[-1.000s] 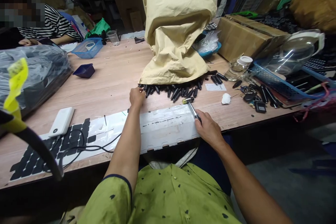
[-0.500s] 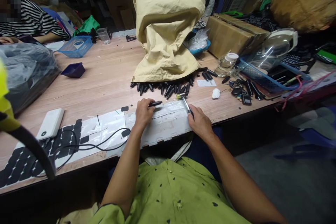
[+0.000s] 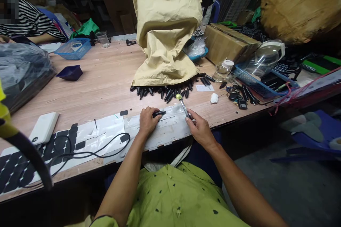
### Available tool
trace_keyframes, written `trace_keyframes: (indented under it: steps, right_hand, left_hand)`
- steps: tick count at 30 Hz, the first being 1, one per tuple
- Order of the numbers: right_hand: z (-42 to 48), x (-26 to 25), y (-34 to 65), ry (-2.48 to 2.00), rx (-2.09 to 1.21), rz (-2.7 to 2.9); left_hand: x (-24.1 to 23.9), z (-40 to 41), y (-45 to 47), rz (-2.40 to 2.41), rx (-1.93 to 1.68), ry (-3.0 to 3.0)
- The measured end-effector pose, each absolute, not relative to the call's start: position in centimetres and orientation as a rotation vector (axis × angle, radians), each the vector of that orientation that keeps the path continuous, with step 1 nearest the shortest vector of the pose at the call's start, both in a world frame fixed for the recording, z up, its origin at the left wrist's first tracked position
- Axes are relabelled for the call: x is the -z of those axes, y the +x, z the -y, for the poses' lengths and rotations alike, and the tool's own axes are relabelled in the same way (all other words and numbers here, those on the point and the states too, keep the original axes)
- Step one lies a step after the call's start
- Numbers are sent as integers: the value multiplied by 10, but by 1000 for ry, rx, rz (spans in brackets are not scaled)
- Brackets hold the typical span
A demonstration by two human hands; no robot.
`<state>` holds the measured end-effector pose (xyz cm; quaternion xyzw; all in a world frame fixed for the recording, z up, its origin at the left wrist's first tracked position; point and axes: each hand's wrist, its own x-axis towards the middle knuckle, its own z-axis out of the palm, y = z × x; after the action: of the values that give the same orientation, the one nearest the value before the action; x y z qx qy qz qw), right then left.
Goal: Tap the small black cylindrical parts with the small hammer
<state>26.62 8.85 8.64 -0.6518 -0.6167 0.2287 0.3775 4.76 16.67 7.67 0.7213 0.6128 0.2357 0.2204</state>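
My left hand is closed on a short black pen-shaped part, whose front end sticks out to the right over the grey-white board. In my right hand is a small hammer with a shiny metal handle and a yellow face. The hammer's head is raised beyond the board's far edge, pointing away from me. Many similar black parts lie in a heap just past the board, spilling from under a large tan bag.
To the left lie a white power bank, a looped black cable and black stickers on white sheets. A dark tray sits farther back. On the right are keys, a jar and a blue basket. A person in striped sleeves sits far left.
The hammer has turned in my right hand, so its yellow face now shows toward me. My left hand keeps the black part, which has tipped slightly. The whole view has shifted a little.
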Motion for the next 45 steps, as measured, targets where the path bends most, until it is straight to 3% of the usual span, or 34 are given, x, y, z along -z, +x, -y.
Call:
trace_keyframes:
  steps: [4,13,29,38,45]
  right_hand:
    - [-73,-86,251,-1563,-744,1575]
    - [-64,-78,238,-1501,-535,1723]
    - [-64,-78,227,-1470,-597,1818]
    - [-90,-87,276,-2061,-95,1859]
    - [-96,-65,287,-2104,-48,1712]
  left_hand:
    - [-77,-166,48,-1684,-623,1992]
    - [-76,-165,52,-1657,-629,2003]
    - [-74,-163,57,-1671,-645,1982]
    - [-75,-161,55,-1654,-641,2001]
    - [-77,-164,49,-1604,-603,2021]
